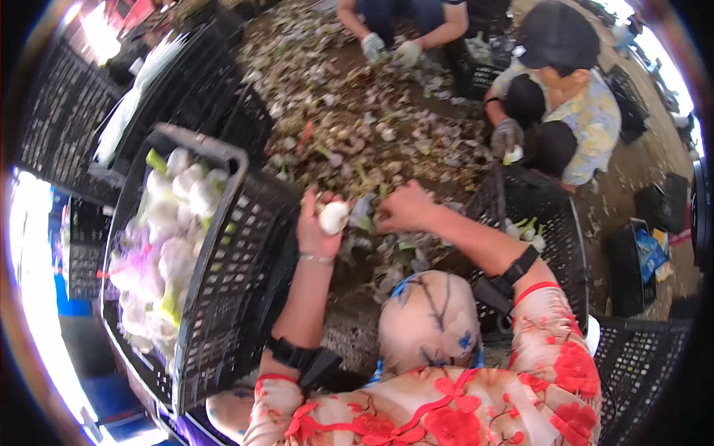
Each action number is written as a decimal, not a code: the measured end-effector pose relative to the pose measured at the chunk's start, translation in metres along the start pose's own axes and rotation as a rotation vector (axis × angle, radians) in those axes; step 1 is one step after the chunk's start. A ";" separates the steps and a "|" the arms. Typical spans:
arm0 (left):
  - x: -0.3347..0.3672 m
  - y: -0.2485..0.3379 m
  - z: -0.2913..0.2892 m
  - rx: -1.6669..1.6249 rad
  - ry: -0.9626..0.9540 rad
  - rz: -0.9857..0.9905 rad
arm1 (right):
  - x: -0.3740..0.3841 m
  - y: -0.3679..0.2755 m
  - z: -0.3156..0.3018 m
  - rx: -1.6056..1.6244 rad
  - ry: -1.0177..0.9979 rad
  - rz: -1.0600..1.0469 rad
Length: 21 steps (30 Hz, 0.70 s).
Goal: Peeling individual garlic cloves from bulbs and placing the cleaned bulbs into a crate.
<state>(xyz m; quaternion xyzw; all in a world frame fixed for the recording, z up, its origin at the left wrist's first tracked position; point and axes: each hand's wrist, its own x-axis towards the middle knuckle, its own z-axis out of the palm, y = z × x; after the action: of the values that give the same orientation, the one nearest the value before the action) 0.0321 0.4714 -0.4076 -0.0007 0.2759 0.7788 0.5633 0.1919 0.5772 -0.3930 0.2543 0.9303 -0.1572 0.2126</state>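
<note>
Head view: left fingers (308,205) grasp a garlic bulb (334,218), axis unclear (as is right fingers' (388,213) grip).

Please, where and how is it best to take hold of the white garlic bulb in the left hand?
Probably grip the garlic bulb by its rounded white body, coming from the right: that side looks exposed, while the left hand lies along its left side.

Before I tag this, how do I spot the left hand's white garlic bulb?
Find the black plastic crate of white garlic at left. Right of it is the person's left hand. It holds the round white bulb, brighter than the dull papery scraps beyond.
</note>
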 end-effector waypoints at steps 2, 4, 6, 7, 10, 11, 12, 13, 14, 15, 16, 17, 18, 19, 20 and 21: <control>0.001 0.000 -0.001 0.071 0.027 0.056 | 0.004 -0.003 0.009 0.212 0.161 -0.047; -0.001 -0.006 0.004 0.177 0.003 0.129 | 0.002 -0.008 0.014 0.861 0.332 -0.263; -0.003 -0.012 0.012 0.241 0.064 0.172 | -0.006 -0.023 0.005 1.275 0.177 -0.269; -0.005 -0.016 0.016 0.300 0.136 0.218 | -0.010 -0.032 0.000 1.683 -0.011 -0.273; -0.012 -0.022 0.023 0.388 0.149 0.268 | -0.005 -0.038 0.006 1.934 -0.036 -0.322; -0.011 -0.022 0.022 0.386 0.145 0.268 | -0.003 -0.034 0.007 1.932 -0.032 -0.321; -0.012 -0.019 0.020 0.408 0.106 0.279 | -0.001 -0.031 0.010 1.907 -0.045 -0.280; -0.012 -0.016 0.017 0.431 0.067 0.290 | 0.001 -0.028 0.013 1.883 -0.057 -0.239; -0.011 -0.014 0.013 0.430 0.063 0.289 | 0.001 -0.025 0.016 1.881 -0.053 -0.239; -0.011 -0.011 0.010 0.564 0.053 0.270 | 0.001 -0.025 0.019 1.880 -0.027 -0.219; -0.010 -0.010 0.007 0.698 0.042 0.249 | 0.001 -0.024 0.021 1.879 0.000 -0.199; -0.010 -0.012 0.005 0.810 0.077 0.283 | -0.001 -0.023 0.022 1.880 0.008 -0.177; -0.008 -0.011 0.002 0.809 0.072 0.286 | -0.001 -0.021 0.023 1.876 0.012 -0.180; -0.006 -0.010 -0.005 0.993 0.044 0.305 | 0.001 -0.018 0.026 1.736 0.084 -0.159; -0.005 -0.009 -0.009 1.177 0.014 0.324 | 0.002 -0.016 0.027 1.595 0.153 -0.139; -0.008 -0.010 -0.007 1.294 0.038 0.398 | 0.001 -0.015 0.028 1.550 0.199 -0.113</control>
<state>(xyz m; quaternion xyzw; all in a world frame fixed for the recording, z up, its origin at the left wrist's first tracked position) 0.0413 0.4638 -0.4152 0.3739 0.6911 0.5457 0.2912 0.1922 0.5546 -0.4144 0.2952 0.5816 -0.7488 -0.1181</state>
